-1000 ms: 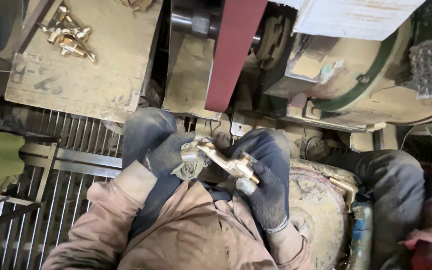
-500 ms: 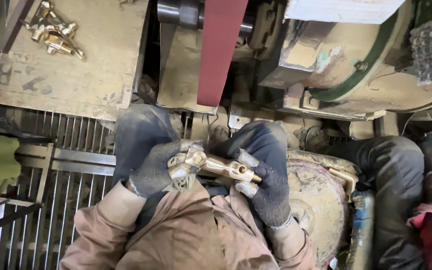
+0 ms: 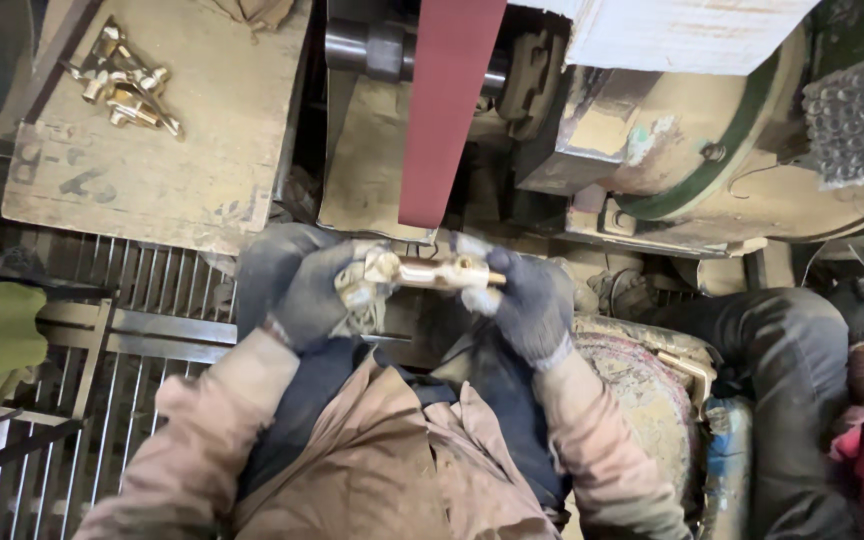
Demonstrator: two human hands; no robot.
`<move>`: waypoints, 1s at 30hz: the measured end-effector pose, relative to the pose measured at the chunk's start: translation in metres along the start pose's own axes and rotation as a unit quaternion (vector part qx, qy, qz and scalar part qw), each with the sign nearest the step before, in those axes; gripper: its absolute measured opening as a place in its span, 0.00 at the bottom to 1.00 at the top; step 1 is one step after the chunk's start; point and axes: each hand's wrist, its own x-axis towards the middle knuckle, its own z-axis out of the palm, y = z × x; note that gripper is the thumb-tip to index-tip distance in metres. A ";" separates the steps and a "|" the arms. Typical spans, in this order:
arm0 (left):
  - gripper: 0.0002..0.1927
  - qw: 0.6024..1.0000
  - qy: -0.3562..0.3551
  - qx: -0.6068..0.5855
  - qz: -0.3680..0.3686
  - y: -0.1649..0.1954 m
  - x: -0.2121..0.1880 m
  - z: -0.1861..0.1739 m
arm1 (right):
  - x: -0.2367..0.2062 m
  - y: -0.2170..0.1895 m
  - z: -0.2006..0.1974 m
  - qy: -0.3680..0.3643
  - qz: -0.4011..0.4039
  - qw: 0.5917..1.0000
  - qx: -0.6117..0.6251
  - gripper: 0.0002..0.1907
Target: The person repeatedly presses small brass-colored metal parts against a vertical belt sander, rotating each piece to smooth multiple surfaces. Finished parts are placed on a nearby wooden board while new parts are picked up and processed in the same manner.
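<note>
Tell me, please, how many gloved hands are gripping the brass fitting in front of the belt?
2: the left hand grips the brass fitting at its left end, the right hand at its right end, both just below the red sanding belt.

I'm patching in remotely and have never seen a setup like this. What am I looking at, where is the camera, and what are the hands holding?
The camera sits on the person's head and looks straight down, so the tan sleeves at the bottom are their own arms. Both hands wear dark work gloves. The left hand and the right hand together hold a shiny brass-coloured metal fitting, roughly level, just below a dark red sanding belt that runs over a steel roller on a worn, dusty grinding machine. At upper left a scuffed wooden board carries a small pile of similar brass fittings. A metal grate floor lies below it. At the right edge is another person's dark trouser leg.
</note>
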 end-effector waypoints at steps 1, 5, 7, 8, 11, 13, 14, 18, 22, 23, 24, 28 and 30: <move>0.19 1.000 0.012 -0.018 -0.019 -0.008 0.008 -0.002 | 0.010 0.006 0.007 0.001 0.004 0.997 0.080 0.20; 0.17 0.995 0.040 -0.072 -0.063 -0.045 0.039 -0.009 | 0.044 0.029 0.037 -0.007 0.055 0.961 0.270 0.20; 0.15 0.987 0.045 -0.133 -0.079 -0.061 0.046 -0.008 | 0.051 0.037 0.046 -0.013 0.061 0.961 0.268 0.20; 0.16 0.978 0.047 -0.181 -0.089 -0.068 0.049 -0.008 | 0.054 0.039 0.048 -0.013 0.042 0.967 0.252 0.21; 0.13 0.964 0.057 -0.235 -0.106 -0.075 0.059 -0.008 | 0.065 0.040 0.055 -0.029 0.099 0.920 0.379 0.22; 0.10 0.960 0.065 -0.239 -0.131 -0.072 0.064 -0.010 | 0.071 0.039 0.058 -0.038 0.139 0.884 0.444 0.22; 0.10 0.956 0.067 -0.241 -0.153 -0.068 0.066 -0.010 | 0.074 0.038 0.059 -0.038 0.142 0.886 0.441 0.21; 0.09 0.966 0.078 -0.162 -0.184 -0.053 0.063 -0.012 | 0.069 0.035 0.058 -0.042 0.175 0.898 0.402 0.20; 0.13 0.966 0.060 -0.209 -0.141 -0.042 0.046 -0.014 | 0.048 0.029 0.056 -0.054 0.126 0.908 0.395 0.20; 0.15 0.966 0.044 -0.217 -0.133 -0.041 0.042 -0.013 | 0.041 0.027 0.054 -0.062 0.133 0.908 0.393 0.21; 0.17 0.966 0.025 -0.226 -0.126 -0.040 0.040 -0.013 | 0.035 0.024 0.052 -0.066 0.142 0.908 0.389 0.22; 0.18 0.978 -0.003 -0.174 -0.115 -0.047 0.042 -0.005 | 0.016 0.019 0.042 -0.045 0.125 0.919 0.370 0.21; 0.18 0.973 -0.014 -0.197 -0.121 -0.052 0.050 0.000 | 0.017 0.019 0.040 -0.018 0.141 0.913 0.381 0.22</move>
